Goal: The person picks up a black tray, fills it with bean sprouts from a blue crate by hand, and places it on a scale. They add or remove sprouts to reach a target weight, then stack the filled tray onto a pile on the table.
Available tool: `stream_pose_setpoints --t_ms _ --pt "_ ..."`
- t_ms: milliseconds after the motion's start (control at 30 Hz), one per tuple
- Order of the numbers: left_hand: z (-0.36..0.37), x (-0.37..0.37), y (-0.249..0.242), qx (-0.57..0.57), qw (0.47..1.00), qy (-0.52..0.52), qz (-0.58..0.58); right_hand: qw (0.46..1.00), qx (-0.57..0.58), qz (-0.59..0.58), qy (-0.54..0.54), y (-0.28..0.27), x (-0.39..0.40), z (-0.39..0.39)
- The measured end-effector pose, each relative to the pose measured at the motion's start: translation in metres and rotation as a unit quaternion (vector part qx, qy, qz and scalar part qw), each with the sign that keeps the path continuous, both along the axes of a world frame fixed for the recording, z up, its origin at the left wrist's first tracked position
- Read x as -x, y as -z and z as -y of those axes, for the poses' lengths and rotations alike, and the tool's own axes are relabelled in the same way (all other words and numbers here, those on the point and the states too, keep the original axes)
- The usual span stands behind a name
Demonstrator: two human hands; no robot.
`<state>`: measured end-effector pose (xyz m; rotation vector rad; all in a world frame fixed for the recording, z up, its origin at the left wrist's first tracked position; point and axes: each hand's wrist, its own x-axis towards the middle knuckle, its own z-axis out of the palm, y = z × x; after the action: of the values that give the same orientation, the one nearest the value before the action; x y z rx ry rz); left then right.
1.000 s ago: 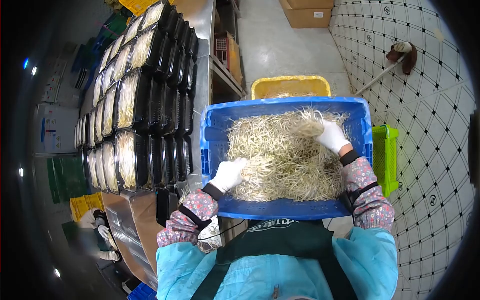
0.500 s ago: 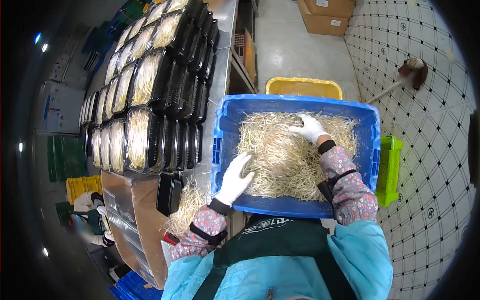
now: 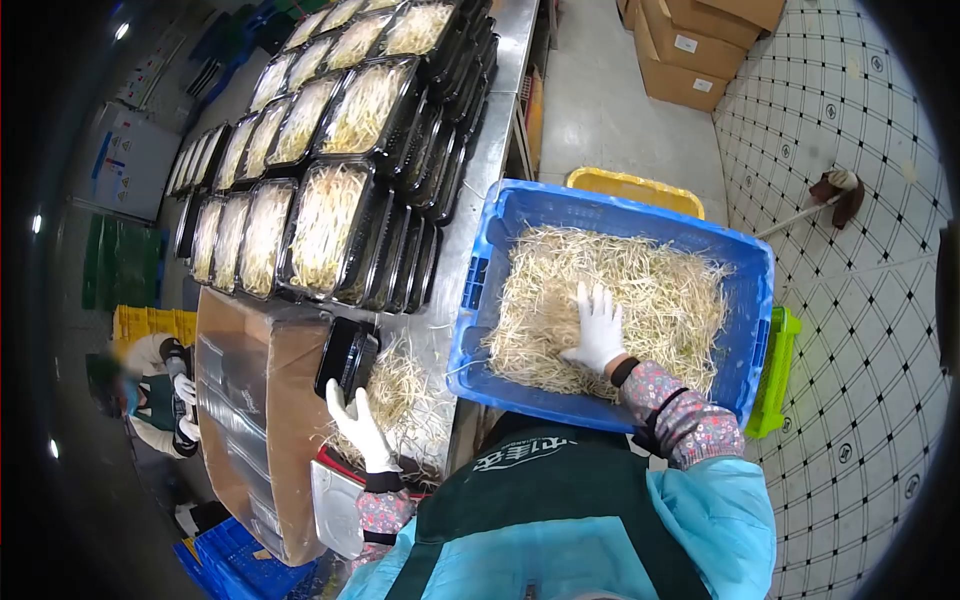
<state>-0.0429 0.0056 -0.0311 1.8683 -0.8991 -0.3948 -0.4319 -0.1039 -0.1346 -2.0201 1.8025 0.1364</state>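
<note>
A steel bench (image 3: 480, 190) ran along the left of a tiled floor (image 3: 860, 330), its far stretch crowded with rows of black trays (image 3: 330, 220) packed with pale bean sprouts under clear film. Cardboard boxes (image 3: 700, 45) stood on the floor at the far end, and a mop (image 3: 835, 190) lay on the tiles to the right. A blue crate (image 3: 755, 300) sat in front of the person, against the bench's edge, heaped with loose bean sprouts (image 3: 660, 290); a yellow crate (image 3: 640, 188) showed just behind it and a green basket (image 3: 775, 375) just beside its right wall.

The right hand (image 3: 598, 330), in a white glove, lay flat on the sprouts in the blue crate with the fingers spread, its grip open and nothing held in it. The left hand (image 3: 358, 425), also gloved in white, was stretched out over the bench with fingers open, the fingertips touching the near edge of an empty black tray (image 3: 345, 355); whether it actually gripped the tray could not be told. A loose pile of sprouts (image 3: 405, 395) lay on the bench just beside that hand and tray. A brown carton (image 3: 250, 400) stood left of the tray. At the far left, lower down, another person's white-gloved hands (image 3: 185, 410) were visible, well apart.
</note>
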Motion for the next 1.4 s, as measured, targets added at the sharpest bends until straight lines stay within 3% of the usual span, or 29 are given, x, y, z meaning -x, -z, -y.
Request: stream_pose_setpoints --t_ms 100,167,233,300,367,433,467,500,533,600,633,700,733,767,800,833,867,933,967,1000,1033,1100,1133,1167,1200,1333,1400 --pt "-0.015 -0.033 0.025 0.013 0.996 -0.038 0.081 0.995 -0.008 0.093 0.036 0.03 0.027 0.032" --pt "-0.021 -0.039 0.023 0.013 0.996 -0.056 0.064 0.971 -0.102 0.194 0.095 0.039 0.046 0.057" --pt "-0.028 -0.047 0.021 -0.034 0.992 -0.124 0.018 0.971 -0.101 0.2 0.081 0.041 0.048 0.066" --pt "-0.038 -0.064 0.039 -0.021 0.989 -0.146 -0.012 0.992 -0.114 0.045 0.04 0.022 0.036 0.066" --pt "-0.04 -0.065 0.04 0.003 0.968 -0.202 -0.146 0.997 -0.074 0.017 0.021 0.022 0.026 0.051" --pt "-0.042 -0.08 0.06 0.016 0.964 -0.209 -0.166 0.998 0.012 0.041 0.039 0.053 0.023 0.043" --pt "-0.049 -0.078 0.062 -0.018 0.987 -0.134 -0.083 0.996 0.064 0.054 0.042 0.058 0.021 0.04" --pt "-0.033 -0.086 0.072 0.031 0.952 -0.218 -0.212 0.994 0.051 0.084 0.044 0.044 0.019 0.044" --pt "-0.024 -0.08 0.061 0.029 0.948 -0.221 -0.226 0.988 0.112 0.102 0.03 0.05 0.02 0.041" --pt "-0.016 -0.096 0.091 0.074 0.928 -0.209 -0.301 0.98 0.102 0.167 0.046 0.052 0.03 0.041" --pt "-0.005 -0.089 0.094 0.095 0.944 -0.248 -0.195 0.981 0.044 0.179 0.057 0.041 0.035 0.046" --pt "0.003 -0.075 0.088 0.15 0.926 -0.263 -0.224 0.961 0.047 0.269 0.046 0.044 0.05 0.049" --pt "0.004 -0.091 0.118 0.15 0.927 -0.272 -0.21 0.962 0.027 0.262 0.068 -0.002 0.044 0.042" --pt "0.01 -0.104 0.146 0.17 0.915 -0.319 -0.178 0.943 0.015 0.322 0.082 0.011 0.056 0.048" --pt "0.015 -0.099 0.142 0.232 0.881 -0.369 -0.183 0.862 -0.009 0.501 0.072 0.017 0.064 0.05" --pt "0.02 -0.09 0.124 0.276 0.851 -0.409 -0.18 0.815 -0.001 0.576 0.061 0.009 0.066 0.049" --pt "0.018 -0.09 0.119 0.267 0.857 -0.417 -0.144 0.785 -0.035 0.616 0.055 -0.005 0.068 0.048" --pt "0.009 -0.073 0.085 0.311 0.847 -0.416 -0.115 0.802 -0.133 0.577 0.085 0.022 0.086 0.056" --pt "0.003 -0.066 0.072 0.335 0.837 -0.411 -0.133 0.876 -0.04 0.478 0.039 0.053 0.094 0.06" --pt "-0.007 -0.066 0.066 0.349 0.841 -0.389 -0.139 0.959 -0.008 0.281 -0.015 0.051 0.101 0.064" --pt "-0.018 -0.065 0.059 0.349 0.849 -0.366 -0.153 0.97 0.011 0.241 -0.03 0.02 0.096 0.056" --pt "-0.037 -0.044 0.023 0.363 0.866 -0.332 -0.09 0.952 -0.031 0.304 -0.039 0.024 0.09 0.072" --pt "-0.045 -0.023 -0.012 0.359 0.87 -0.318 -0.113 0.962 0.019 0.258 -0.085 0.004 0.076 0.077" --pt "-0.05 -0.017 -0.018 0.359 0.885 -0.295 -0.036 0.966 0.07 0.214 -0.13 -0.017 0.057 0.081" --pt "-0.056 -0.012 -0.026 0.258 0.904 -0.301 0.159 0.961 0.077 0.204 -0.171 -0.043 0.034 0.082" --pt "-0.076 0.041 -0.094 0.154 0.899 -0.172 0.373 0.919 0.14 0.159 -0.333 -0.127 -0.081 0.06" --pt "-0.07 0.059 -0.087 0.004 0.897 -0.111 0.427 0.898 0.16 0.137 -0.387 -0.15 -0.144 0.033"
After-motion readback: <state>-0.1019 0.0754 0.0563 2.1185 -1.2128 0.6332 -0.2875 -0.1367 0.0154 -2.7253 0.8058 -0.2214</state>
